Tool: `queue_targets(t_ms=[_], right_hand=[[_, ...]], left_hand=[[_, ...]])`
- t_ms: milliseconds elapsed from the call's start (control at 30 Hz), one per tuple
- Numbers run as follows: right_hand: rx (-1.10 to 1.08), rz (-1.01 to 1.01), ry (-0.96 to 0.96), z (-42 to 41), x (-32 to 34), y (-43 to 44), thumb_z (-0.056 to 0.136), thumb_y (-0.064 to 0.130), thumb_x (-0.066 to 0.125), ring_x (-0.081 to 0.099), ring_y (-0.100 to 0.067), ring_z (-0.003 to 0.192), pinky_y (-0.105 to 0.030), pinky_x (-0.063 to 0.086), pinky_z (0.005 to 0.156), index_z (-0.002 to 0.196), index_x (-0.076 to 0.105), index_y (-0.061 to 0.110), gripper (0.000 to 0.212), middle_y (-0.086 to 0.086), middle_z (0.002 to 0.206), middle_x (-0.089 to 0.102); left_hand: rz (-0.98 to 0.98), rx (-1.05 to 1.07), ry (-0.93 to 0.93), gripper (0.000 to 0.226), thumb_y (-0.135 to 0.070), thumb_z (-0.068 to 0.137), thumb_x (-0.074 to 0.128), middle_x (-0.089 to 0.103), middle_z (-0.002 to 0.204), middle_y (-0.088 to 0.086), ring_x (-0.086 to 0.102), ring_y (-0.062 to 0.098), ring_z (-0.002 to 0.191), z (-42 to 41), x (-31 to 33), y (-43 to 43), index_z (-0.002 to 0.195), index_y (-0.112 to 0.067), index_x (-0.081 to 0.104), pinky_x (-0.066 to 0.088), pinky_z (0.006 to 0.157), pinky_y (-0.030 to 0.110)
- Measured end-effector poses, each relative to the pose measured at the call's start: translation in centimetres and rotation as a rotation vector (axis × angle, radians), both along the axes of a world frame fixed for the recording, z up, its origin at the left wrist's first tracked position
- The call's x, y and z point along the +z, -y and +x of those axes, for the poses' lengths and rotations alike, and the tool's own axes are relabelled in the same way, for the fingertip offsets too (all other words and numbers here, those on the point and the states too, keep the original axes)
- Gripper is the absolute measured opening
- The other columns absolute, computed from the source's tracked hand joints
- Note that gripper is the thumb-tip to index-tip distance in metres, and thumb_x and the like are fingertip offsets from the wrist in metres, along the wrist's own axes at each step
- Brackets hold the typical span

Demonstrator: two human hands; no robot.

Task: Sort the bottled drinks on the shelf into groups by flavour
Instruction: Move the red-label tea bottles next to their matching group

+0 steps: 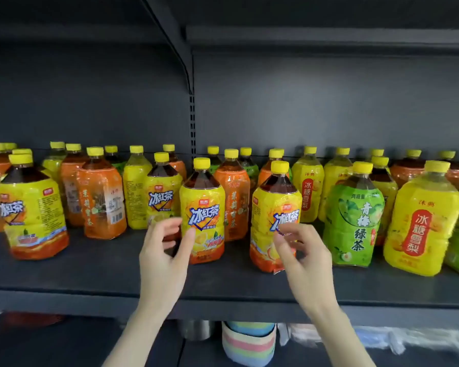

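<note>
Many yellow-capped bottles stand on the dark shelf (pixel 90 271). At the front are two iced black tea bottles, one at the middle (pixel 202 207) and one to its right (pixel 274 215), with a third at the far left (pixel 29 207). A green tea bottle (pixel 354 221) and a yellow pear drink bottle (pixel 421 221) stand at the right. Orange-labelled jasmine tea bottles (pixel 101 197) stand behind. My left hand (pixel 162 252) hovers just left of the middle bottle, fingers loosely curled, holding nothing. My right hand (pixel 300 250) hovers in front of the right iced tea bottle, also holding nothing.
A slotted upright post (pixel 192 123) splits the shelf's back wall, with a bracket and an upper shelf (pixel 329 35) above. Below the shelf sit a pastel striped cup (pixel 247 343), a metal container (pixel 196 328) and clear plastic bags (pixel 408 340).
</note>
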State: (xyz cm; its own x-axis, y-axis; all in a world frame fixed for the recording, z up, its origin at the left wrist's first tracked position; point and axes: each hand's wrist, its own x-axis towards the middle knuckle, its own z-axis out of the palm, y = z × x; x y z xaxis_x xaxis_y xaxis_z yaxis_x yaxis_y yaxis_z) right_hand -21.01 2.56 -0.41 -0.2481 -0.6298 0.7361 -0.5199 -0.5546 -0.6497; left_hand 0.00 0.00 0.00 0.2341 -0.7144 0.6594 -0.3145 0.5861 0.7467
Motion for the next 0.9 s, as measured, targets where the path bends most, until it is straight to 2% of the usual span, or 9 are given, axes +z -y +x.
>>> queue_targets(t_ms=[67, 133, 233, 333, 433, 533, 633, 767, 900], right_hand=[[-0.092, -0.063, 0.088, 0.4, 0.5, 1.5, 0.086, 0.015, 0.069, 0.059, -0.008, 0.089, -0.01, 0.045, 0.072, 0.097, 0.058, 0.034, 0.024, 0.002, 0.101, 0.059], [-0.161, -0.059, 0.196, 0.7, 0.5, 3.1, 0.084, 0.02, 0.072, 0.055, -0.009, 0.094, -0.01, 0.042, 0.078, 0.109, 0.056, 0.025, 0.03, 0.0, 0.108, 0.052], [-0.179, -0.002, 0.361, 1.2, -0.6, 5.1, 0.073, 0.044, 0.076, 0.047, -0.013, 0.112, -0.015, 0.039, 0.093, 0.125, 0.046, 0.018, 0.065, 0.0, 0.12, 0.042], [-0.079, 0.144, 0.512, 0.9, -1.0, 6.1, 0.063, 0.057, 0.076, 0.05, -0.011, 0.12, -0.034, 0.044, 0.102, 0.14, 0.035, 0.017, 0.096, 0.002, 0.132, 0.044], [0.017, 0.262, 0.569, 0.3, -1.2, 6.8, 0.057, 0.055, 0.082, 0.063, -0.009, 0.107, -0.041, 0.05, 0.098, 0.139, 0.039, 0.021, 0.099, 0.006, 0.121, 0.062], [-0.048, 0.29, 0.503, 0.5, -1.4, 7.4, 0.044, 0.061, 0.077, 0.067, -0.012, 0.097, -0.039, 0.055, 0.088, 0.12, 0.057, 0.022, 0.088, 0.003, 0.11, 0.068], [-0.074, 0.281, 0.474, 1.1, -1.7, 7.6, 0.041, 0.062, 0.078, 0.068, -0.018, 0.094, -0.041, 0.057, 0.083, 0.096, 0.065, 0.027, 0.066, -0.005, 0.108, 0.068], [-0.012, 0.281, 0.484, 1.3, -1.6, 7.2, 0.045, 0.059, 0.079, 0.069, -0.016, 0.093, -0.042, 0.058, 0.083, 0.104, 0.063, 0.026, 0.069, -0.001, 0.105, 0.07], [0.045, 0.293, 0.493, 1.9, -1.3, 6.3, 0.049, 0.055, 0.079, 0.07, -0.012, 0.091, -0.041, 0.058, 0.083, 0.11, 0.062, 0.022, 0.072, 0.004, 0.101, 0.073]], left_hand=[[0.05, 0.041, -0.034, 0.055, -0.04, 0.076, 0.068, 0.048, 0.119, -0.006, 0.048, 0.009, 0.113, -0.2, 0.8, 2.5, 0.123, -0.018, 0.048, 0.042, 0.092, 0.026], [0.132, 0.034, -0.044, 0.076, -0.047, 0.07, 0.073, 0.04, 0.122, -0.007, 0.042, 0.012, 0.12, -0.5, 1.3, 5.2, 0.131, -0.016, 0.039, 0.04, 0.096, 0.03], [0.249, -0.096, -0.112, 0.097, -0.067, 0.055, 0.075, 0.049, 0.126, -0.003, 0.049, 0.014, 0.118, -1.1, 0.5, 7.9, 0.132, -0.022, 0.035, 0.045, 0.099, 0.039], [0.297, -0.189, -0.21, 0.087, -0.064, 0.053, 0.078, 0.059, 0.118, -0.003, 0.059, 0.012, 0.107, -1.7, -0.2, 9.2, 0.123, -0.029, 0.038, 0.051, 0.091, 0.042], [0.302, -0.175, -0.203, 0.079, -0.068, 0.051, 0.072, 0.062, 0.111, -0.008, 0.06, 0.009, 0.103, -1.8, -0.7, 9.4, 0.115, -0.032, 0.043, 0.052, 0.09, 0.04], [0.329, -0.184, -0.188, 0.074, -0.072, 0.045, 0.07, 0.065, 0.104, -0.008, 0.062, 0.011, 0.098, -1.2, -0.8, 9.5, 0.105, -0.031, 0.053, 0.053, 0.086, 0.04], [0.351, -0.295, -0.221, 0.065, -0.064, 0.044, 0.08, 0.068, 0.097, -0.012, 0.066, 0.004, 0.087, -0.9, -0.6, 8.6, 0.097, -0.035, 0.056, 0.055, 0.073, 0.029], [0.377, -0.465, -0.287, 0.053, -0.05, 0.051, 0.07, 0.07, 0.088, -0.019, 0.067, -0.004, 0.078, -0.8, -0.5, 7.2, 0.1, -0.036, 0.056, 0.051, 0.058, 0.014], [0.351, -0.508, -0.291, 0.046, -0.048, 0.061, 0.071, 0.07, 0.087, -0.022, 0.066, -0.006, 0.081, -1.1, -0.6, 5.9, 0.103, -0.038, 0.055, 0.05, 0.058, 0.01]])
